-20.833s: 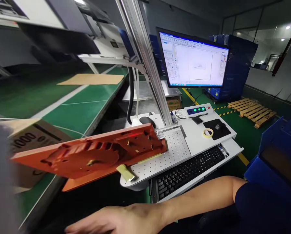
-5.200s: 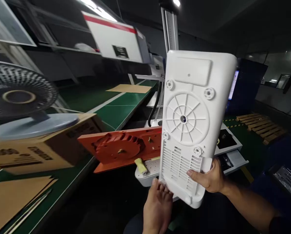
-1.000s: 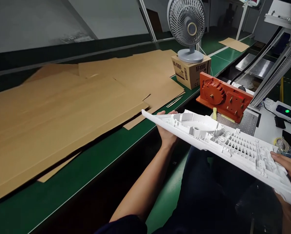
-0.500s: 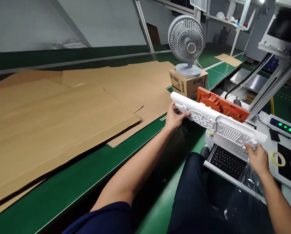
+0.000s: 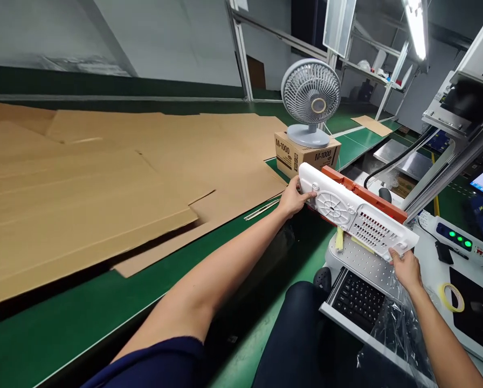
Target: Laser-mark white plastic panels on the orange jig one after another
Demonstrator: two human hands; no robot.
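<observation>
Both my hands hold a long white plastic panel (image 5: 352, 213) with a round spoked vent and a slotted grille. My left hand (image 5: 294, 199) grips its left end, thumb on the near face. At the lower right corner, my right hand (image 5: 405, 269) pinches the edge. Directly behind the panel stands an orange fixture (image 5: 371, 196), mostly covered by it; I cannot tell whether the two touch. Below lies a perforated metal plate (image 5: 365, 258) with a yellow piece (image 5: 339, 240) at its left.
A fan (image 5: 312, 97) stands on a cardboard box (image 5: 306, 153) ahead. Flat cardboard sheets (image 5: 104, 188) cover the green bench at left. A keyboard (image 5: 358, 299), clear plastic bag (image 5: 399, 328), tape roll (image 5: 452, 297) and control box with green lights (image 5: 460, 240) are at right.
The panel has tilted so its vented face shows more fully, and it now hides most of the orange fixture. Both hands moved with it. The camera view has shifted too.
</observation>
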